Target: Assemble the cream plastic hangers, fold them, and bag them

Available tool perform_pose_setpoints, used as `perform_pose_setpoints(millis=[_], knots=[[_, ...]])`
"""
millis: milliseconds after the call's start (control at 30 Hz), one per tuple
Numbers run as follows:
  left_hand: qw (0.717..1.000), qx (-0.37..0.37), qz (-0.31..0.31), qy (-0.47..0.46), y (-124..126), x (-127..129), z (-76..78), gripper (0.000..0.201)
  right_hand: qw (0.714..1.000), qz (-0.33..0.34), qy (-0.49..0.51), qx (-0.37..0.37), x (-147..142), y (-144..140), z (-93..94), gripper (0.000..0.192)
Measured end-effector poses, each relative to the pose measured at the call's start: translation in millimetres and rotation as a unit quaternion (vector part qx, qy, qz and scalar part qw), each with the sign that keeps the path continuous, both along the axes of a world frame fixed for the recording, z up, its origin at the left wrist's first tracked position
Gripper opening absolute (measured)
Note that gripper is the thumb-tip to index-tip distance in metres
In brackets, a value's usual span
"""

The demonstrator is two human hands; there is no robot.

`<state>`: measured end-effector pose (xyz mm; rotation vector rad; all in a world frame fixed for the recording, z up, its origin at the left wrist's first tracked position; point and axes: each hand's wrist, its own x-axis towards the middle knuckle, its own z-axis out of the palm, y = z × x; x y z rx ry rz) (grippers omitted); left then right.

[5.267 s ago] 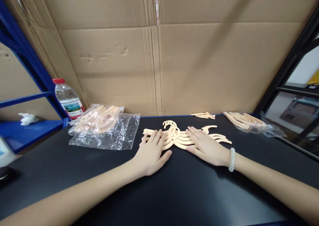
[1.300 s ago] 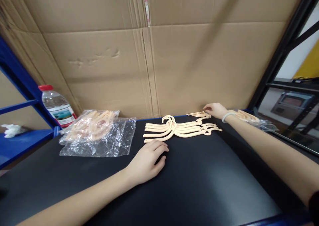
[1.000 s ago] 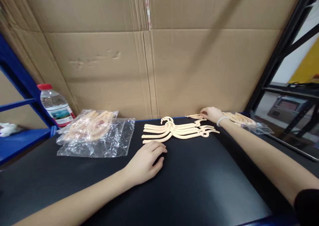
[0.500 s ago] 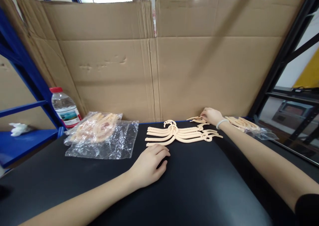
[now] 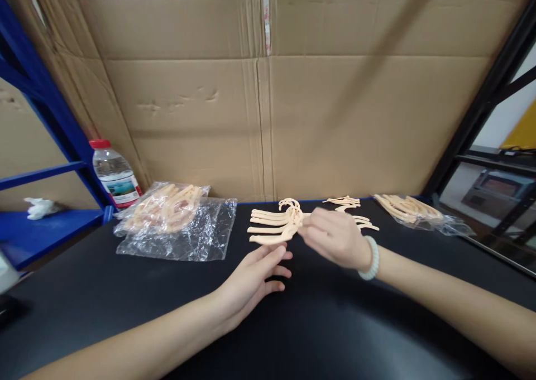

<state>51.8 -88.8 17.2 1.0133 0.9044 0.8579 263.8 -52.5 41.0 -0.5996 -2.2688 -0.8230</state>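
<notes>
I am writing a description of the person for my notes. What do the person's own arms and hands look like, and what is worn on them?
Both forearms are bare, with no sleeve visible in this view. The left hand wears no ring, watch or glove. The right hand is also ungloved, and a pale whitish beaded bracelet circles its wrist. No markings show on either arm.

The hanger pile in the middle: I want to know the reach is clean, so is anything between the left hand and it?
Nothing visible. Only bare black table separates the open left hand from the hanger pile; the right hand is over its right part.
</notes>
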Motion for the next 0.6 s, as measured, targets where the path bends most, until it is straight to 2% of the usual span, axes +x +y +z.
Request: perform_pose_setpoints(millis=[67, 167, 233, 300, 433, 600], knots=[[0.998, -0.027, 0.016, -0.061, -3, 1, -1.7, 0.034, 0.998, 0.045, -0.024, 0.047, -15, -16, -2.8, 0.024], [0.996, 0.006, 0.021, -0.091, -4, 0, -4.3, 0.027, 0.994, 0.079, -0.040, 0.059, -23, -24, -6.2, 0.024], [0.995, 0.023, 0.030, -0.089, -2, -2, -3.9, 0.026, 0.994, 0.095, -0.045, 0.019, -21, -21, -7.5, 0.017], [0.994, 0.042, 0.047, -0.084, 1, -4, -1.4, 0.026, 0.993, 0.097, -0.020, -0.059, -14, -16, -8.7, 0.012], [0.991, 0.098, 0.068, -0.063, 8, -6, 5.7, 0.024, 0.978, 0.009, 0.073, -0.195, 6, -3, -15.4, 0.010], [0.992, 0.099, 0.069, -0.024, 13, -9, 8.9, 0.018, 0.961, -0.102, 0.071, -0.247, 23, 12, -33.9, 0.006]])
